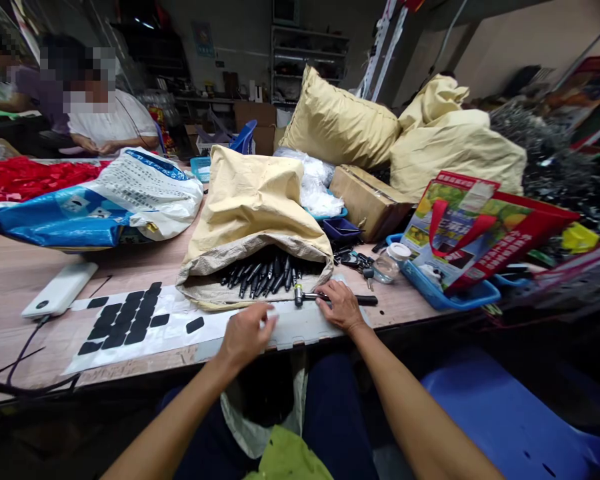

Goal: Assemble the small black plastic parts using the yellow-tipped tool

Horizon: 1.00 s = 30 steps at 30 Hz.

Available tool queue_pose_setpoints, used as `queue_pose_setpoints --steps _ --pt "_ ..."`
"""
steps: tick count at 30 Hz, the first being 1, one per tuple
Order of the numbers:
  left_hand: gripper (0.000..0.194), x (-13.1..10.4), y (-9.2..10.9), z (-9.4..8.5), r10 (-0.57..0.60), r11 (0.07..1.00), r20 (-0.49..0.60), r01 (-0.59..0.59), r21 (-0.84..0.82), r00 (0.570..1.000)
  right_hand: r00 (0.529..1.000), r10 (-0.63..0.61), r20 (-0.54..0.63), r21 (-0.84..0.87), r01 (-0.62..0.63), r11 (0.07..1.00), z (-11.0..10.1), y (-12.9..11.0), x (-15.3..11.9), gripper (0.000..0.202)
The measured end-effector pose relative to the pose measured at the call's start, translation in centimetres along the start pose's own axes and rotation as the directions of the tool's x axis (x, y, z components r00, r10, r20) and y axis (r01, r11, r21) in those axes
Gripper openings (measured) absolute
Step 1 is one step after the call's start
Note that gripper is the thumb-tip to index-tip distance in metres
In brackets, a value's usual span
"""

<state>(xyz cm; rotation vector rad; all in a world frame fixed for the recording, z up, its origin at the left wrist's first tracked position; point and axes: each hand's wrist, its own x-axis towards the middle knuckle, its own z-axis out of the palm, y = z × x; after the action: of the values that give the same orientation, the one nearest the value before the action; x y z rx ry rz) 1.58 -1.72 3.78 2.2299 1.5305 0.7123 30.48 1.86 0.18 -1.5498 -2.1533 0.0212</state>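
My right hand [341, 305] is closed over the handle of a small hammer [365, 301] lying along the table's front edge, its metal head pointing left. My left hand [247, 333] hovers near the edge in front of the sack, fingers loosely curled, thumb apart, with nothing visible in it. A pale flat board [300, 327] lies between the hands. Just behind, a beige sack [253, 200] lies with its mouth towards me. Several black pen-shaped parts [265, 275] show inside it. Left of my left hand, a white sheet [175, 340] carries black rounded pads [130, 317].
A white power bank [60, 290] with a cable and a blue-white bag [95, 200] are on the left. To the right stand a clear jar [387, 265], a blue tray [430, 293] and a red shopping bag [460, 227]. Full sacks [340, 120] rise behind. Two people sit at far left.
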Motion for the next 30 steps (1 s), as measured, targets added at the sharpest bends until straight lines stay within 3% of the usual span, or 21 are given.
queue_pose_setpoints --steps 3,6,9,15,20,24,30 --pt "0.025 6.3 -1.8 -1.0 -0.117 0.976 -0.182 0.147 0.16 0.976 1.0 0.005 -0.003 0.005 -0.005 1.0 -0.2 -0.1 0.0 0.015" --pt "0.026 10.2 -3.5 -1.2 -0.154 0.929 -0.171 0.202 0.31 0.973 1.0 0.008 -0.001 0.011 -0.008 1.0 -0.3 -0.2 0.0 0.014" --pt "0.024 11.5 -4.3 -0.9 -0.148 0.89 -0.121 0.186 0.416 0.982 1.0 0.011 0.002 0.013 -0.011 1.0 -0.3 -0.1 0.0 0.014" --pt "0.019 11.3 -4.9 -0.7 0.042 0.86 -0.07 0.0 0.51 0.997 1.0 0.014 -0.008 0.014 -0.014 1.0 -0.2 -0.1 0.0 0.014" --pt "0.014 10.3 -5.9 -1.3 0.088 0.88 -0.117 -0.022 0.474 0.989 1.0 0.019 -0.002 0.019 -0.019 1.0 -0.2 -0.1 0.0 0.014" --pt "0.013 8.0 -5.8 -1.7 0.117 0.949 -0.138 -0.07 0.307 0.984 1.0 0.022 -0.004 0.01 -0.022 1.0 -0.2 -0.2 0.0 0.014" --pt "0.011 3.6 -4.0 0.5 0.217 0.975 0.014 -0.216 -0.05 0.976 1.0 0.013 -0.008 0.011 -0.013 1.0 -0.1 -0.2 0.0 0.015"
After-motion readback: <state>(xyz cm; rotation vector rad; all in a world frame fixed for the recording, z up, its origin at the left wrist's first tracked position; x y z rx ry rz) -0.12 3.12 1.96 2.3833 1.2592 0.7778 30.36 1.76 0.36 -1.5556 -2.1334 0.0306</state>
